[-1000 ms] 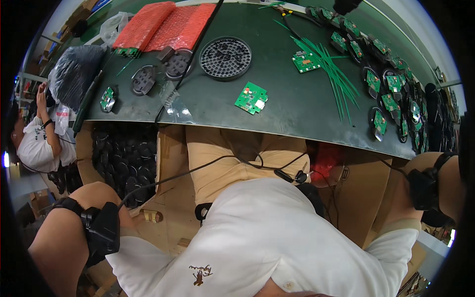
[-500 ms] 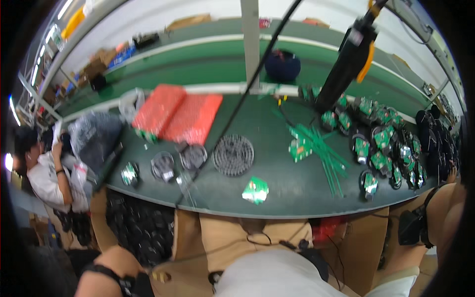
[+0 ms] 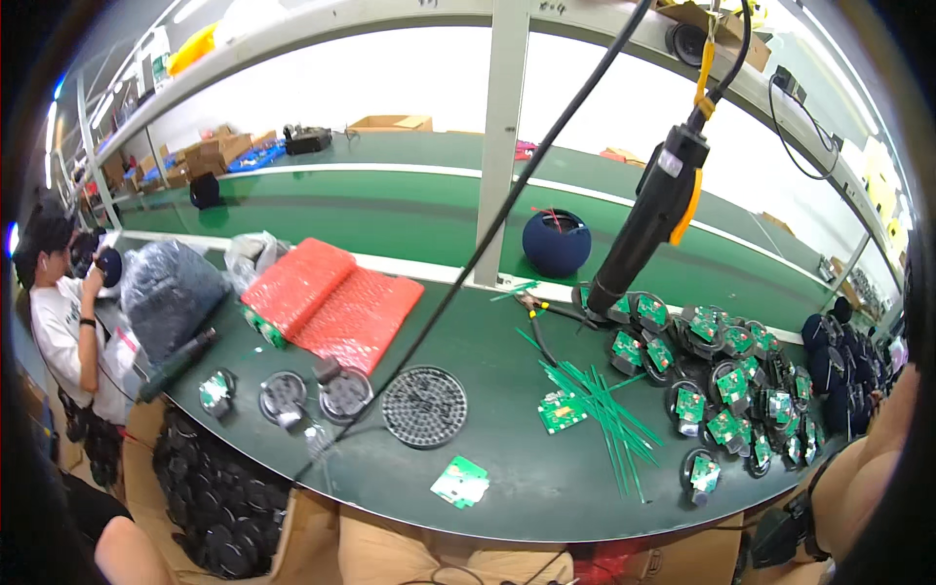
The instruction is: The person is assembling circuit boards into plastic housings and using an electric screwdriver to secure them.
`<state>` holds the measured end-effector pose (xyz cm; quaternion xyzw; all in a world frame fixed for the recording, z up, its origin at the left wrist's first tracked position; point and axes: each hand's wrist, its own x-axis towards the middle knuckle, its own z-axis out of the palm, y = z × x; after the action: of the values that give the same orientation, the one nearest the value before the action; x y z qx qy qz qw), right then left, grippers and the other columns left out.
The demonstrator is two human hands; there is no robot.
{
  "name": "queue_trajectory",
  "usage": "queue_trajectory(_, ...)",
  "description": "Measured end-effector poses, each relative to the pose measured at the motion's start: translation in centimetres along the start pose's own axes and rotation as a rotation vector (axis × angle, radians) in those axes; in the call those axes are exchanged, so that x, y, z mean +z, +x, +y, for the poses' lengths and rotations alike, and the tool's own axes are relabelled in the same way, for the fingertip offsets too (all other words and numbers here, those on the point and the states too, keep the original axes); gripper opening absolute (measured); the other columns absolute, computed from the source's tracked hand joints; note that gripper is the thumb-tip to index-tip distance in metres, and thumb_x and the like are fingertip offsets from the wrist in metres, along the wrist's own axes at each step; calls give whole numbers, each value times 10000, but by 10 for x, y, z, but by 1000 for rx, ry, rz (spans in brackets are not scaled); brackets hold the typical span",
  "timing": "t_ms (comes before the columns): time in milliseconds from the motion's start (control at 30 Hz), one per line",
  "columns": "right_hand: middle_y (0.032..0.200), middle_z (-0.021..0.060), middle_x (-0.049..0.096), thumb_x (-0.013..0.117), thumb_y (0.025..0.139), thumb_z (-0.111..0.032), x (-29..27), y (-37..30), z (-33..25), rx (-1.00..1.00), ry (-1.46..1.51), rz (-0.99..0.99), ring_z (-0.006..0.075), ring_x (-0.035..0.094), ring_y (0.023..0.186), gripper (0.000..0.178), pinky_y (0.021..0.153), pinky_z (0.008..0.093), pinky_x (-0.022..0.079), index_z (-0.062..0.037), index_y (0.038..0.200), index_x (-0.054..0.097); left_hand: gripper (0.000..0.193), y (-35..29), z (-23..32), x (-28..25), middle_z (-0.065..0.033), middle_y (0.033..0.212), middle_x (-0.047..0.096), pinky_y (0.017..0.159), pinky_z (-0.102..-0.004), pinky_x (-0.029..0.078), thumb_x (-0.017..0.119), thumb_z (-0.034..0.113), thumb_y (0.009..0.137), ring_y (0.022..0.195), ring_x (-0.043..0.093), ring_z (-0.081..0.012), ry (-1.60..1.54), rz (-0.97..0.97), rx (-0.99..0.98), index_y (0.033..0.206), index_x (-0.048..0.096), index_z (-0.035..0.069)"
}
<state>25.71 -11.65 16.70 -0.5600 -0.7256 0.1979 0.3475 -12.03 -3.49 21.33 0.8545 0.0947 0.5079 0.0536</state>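
the left arm point(image 3: 134, 554) shows only as a bare patch at the lower left; the left hand is out of view, so i cannot tell its state. the right forearm point(image 3: 871, 458), with a black strapped device point(image 3: 777, 534), runs up the right rim; the right hand is lost in the dark edge there, and i cannot tell whether it is wide, narrow or holding anything. nearest that arm are dark blue round things point(image 3: 827, 363), heaped at the far right, and black round parts with green boards point(image 3: 733, 386), crowded on the right of the table point(image 3: 546, 515). a loose circuit board point(image 3: 460, 482) lies near the front edge; thin green strips point(image 3: 612, 417) fan out beyond it to the right. a round tray point(image 3: 425, 406) sits left of the strips, red bubble wrap point(image 3: 336, 302) farther left. a black power screwdriver point(image 3: 651, 214) hangs tilted above the table. at far left, a co-worker point(image 3: 66, 317) raises a dark round thing point(image 3: 109, 265).
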Motion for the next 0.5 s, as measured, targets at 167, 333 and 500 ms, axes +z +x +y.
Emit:
queue_trajectory(167, 1099, 135, 711, 839, 830, -125, 4, -13, 3, -22, 17, 40, 179, 652, 864, 463, 729, 294, 519, 18, 1223, 639, 217, -11, 1, 5, -94, 1066, 704, 886, -346, 533, 662, 108, 931, 1005, 676, -249, 12, -3, -5, 1124, 706, 21)
queue_trajectory(333, 1083, 138, 713, 842, 829, -127, -8, -25, 0, -48, 11, 91, 189, 661, 875, 449, 735, 299, 524, 20, 1204, 645, 219, -15, 2, 5, -91, 1079, 701, 895, -341, 530, 645, 97, 941, 1016, 673, -240, -11, 35, -5, 1136, 703, 17)
queue_trajectory(500, 1066, 140, 716, 846, 827, -130, -9, -13, -9, -131, -6, 130, 200, 670, 885, 434, 742, 303, 529, 22, 1184, 651, 222, -13, 9, 4, -87, 1093, 698, 905, -336, 528, 629, 87, 951, 1028, 670, -231, 19, 50, 17, 1148, 699, 13)
